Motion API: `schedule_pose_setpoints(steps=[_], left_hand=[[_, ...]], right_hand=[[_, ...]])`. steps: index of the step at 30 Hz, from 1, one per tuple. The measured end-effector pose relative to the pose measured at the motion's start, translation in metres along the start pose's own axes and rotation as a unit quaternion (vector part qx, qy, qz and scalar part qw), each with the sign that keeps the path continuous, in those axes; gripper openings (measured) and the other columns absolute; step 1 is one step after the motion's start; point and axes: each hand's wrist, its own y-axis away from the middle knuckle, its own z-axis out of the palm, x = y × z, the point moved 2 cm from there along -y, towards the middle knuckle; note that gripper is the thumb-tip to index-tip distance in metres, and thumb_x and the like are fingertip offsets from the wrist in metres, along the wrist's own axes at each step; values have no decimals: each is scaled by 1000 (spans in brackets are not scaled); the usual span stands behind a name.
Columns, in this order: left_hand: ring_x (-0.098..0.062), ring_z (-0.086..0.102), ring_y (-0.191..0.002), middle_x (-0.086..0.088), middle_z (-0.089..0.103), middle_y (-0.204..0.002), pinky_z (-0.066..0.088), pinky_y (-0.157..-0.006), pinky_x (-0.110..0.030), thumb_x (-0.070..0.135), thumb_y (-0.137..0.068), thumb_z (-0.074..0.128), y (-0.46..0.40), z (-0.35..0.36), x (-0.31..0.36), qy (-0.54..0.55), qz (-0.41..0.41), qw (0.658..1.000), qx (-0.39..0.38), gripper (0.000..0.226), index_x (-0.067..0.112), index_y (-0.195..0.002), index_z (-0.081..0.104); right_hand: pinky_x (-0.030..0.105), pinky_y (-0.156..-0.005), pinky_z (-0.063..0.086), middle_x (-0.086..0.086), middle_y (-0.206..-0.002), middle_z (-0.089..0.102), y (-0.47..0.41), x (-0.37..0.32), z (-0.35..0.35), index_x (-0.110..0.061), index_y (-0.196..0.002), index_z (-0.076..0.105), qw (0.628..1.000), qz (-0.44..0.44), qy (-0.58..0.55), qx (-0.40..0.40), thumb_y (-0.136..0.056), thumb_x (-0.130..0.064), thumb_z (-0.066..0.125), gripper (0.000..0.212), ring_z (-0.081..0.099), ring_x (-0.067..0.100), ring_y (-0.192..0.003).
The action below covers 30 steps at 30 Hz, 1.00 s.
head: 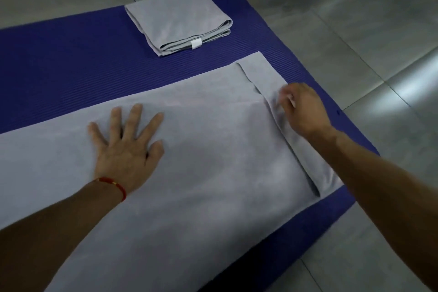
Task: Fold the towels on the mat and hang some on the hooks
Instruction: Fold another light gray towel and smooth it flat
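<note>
Grey towel (pixel 213 161) edge is pinched by right hand (pixel 305 109) w/ curled fingers, at the folded-over end strip; left hand (pixel 125 149) is pressed flat on it, fingers spread. Towel is spread across purple mat (pixel 59 59); folded towel (pixel 177 19) lies beyond, apart

Bare forearms; red thread bracelet (pixel 113 184) on left wrist.
</note>
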Motion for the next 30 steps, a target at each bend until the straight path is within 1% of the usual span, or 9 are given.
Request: schedule_pose_setpoints(steps=[2,7,13,16,18,20,23,26,30], left_hand=[[-36,-4,-155,0,-2,-170,2,-116,-73,63,-99,9,0,-1,-1,5,0,1000,4,63,46,-158,-5],[-34,-6,-155,0,-4,-170,5,-116,-73,60,-99,13,1,-2,-2,16,4,1000,10,64,45,-158,-6],[-38,1,-155,-3,3,-170,10,-114,-75,59,-98,15,0,-4,-3,-4,8,1000,-6,65,42,-159,-1],[-39,6,-154,-3,9,-169,12,-113,-75,58,-98,19,-1,-6,-2,-11,4,1000,-9,66,41,-160,4],[-39,8,-154,-3,11,-169,12,-112,-76,57,-98,21,-1,-5,-2,-11,1,1000,-8,66,42,-160,6],[-41,9,-154,-3,12,-169,12,-112,-77,57,-97,21,-1,-5,-3,-12,-8,1000,-5,66,43,-159,6],[-46,11,-151,-8,16,-168,12,-110,-77,56,-95,25,0,-5,-3,-9,-26,1000,3,66,43,-159,11],[-50,11,-150,-12,17,-167,12,-109,-78,55,-94,29,1,-5,-1,-13,-27,999,13,67,42,-159,15],[-49,10,-151,-12,13,-168,12,-110,-78,57,-95,23,1,-3,-3,-23,-29,999,20,67,42,-159,10]], right_hand=[[48,-92,51,9,-115,69,-50,-43,6,-17,-117,66,997,-74,2,-2,-102,-29,48,26,62,34,-106],[48,-111,42,6,-136,62,-141,-84,17,-23,-133,63,985,-92,92,-116,-101,-7,53,36,57,32,-123],[33,-89,40,0,-104,62,-171,-97,19,-26,-107,62,942,-168,178,-229,-93,-16,69,19,53,21,-99],[40,-92,45,-2,-101,57,-184,-103,12,-25,-100,68,947,-191,180,-183,-90,-21,72,11,57,26,-103],[47,-104,37,-4,-102,52,-188,-104,12,-26,-103,71,955,-196,199,-99,-90,-28,73,13,51,27,-113],[55,-112,28,-1,-116,52,-182,-98,22,-28,-116,69,962,-172,188,-96,-93,-34,69,24,44,27,-125],[65,-119,20,4,-157,35,-156,-83,39,-31,-147,47,987,-88,104,-85,-100,-45,56,50,26,27,-148],[66,-121,14,8,-167,19,-109,-72,61,-26,-156,31,996,-14,82,-22,-102,-57,29,62,16,31,-154],[62,-123,-4,5,-171,-10,-84,-63,90,-27,-163,-7,983,-2,143,-112,-101,-62,9,72,-10,31,-157]])
